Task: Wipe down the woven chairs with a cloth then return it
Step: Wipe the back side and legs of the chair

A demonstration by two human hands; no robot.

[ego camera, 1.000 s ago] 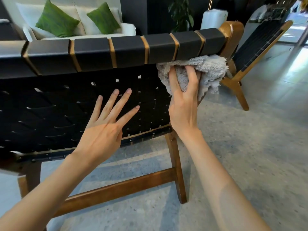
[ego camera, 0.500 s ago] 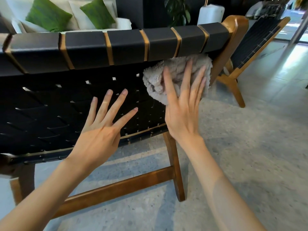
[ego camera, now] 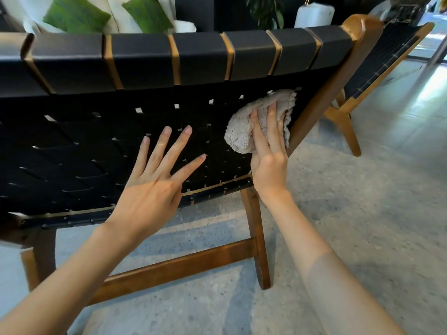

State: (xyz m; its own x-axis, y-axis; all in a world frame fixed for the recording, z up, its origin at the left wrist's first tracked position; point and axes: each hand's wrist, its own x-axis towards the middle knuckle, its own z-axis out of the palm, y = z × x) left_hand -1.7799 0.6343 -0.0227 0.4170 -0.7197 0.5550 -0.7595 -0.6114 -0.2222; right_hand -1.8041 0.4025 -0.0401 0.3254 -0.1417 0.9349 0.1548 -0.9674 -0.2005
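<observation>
1. Two green cushions [ego camera: 75,14] sit at 11 o'clock, behind the near woven chair [ego camera: 169,59], one of two chairs in view.
2. The left hand [ego camera: 150,189] is held flat over that chair's black webbed back, fingers [ego camera: 164,141] straight and spread, holding nothing. I cannot tell whether it touches.
3. One grey cloth [ego camera: 242,131] is bunched against the webbing at 2 o'clock from the left hand, below the top rail.
4. The right hand [ego camera: 268,163] presses the cloth there with straight fingers, thumb hidden.
5. The second woven chair [ego camera: 377,59] stands at 2 o'clock.
</observation>
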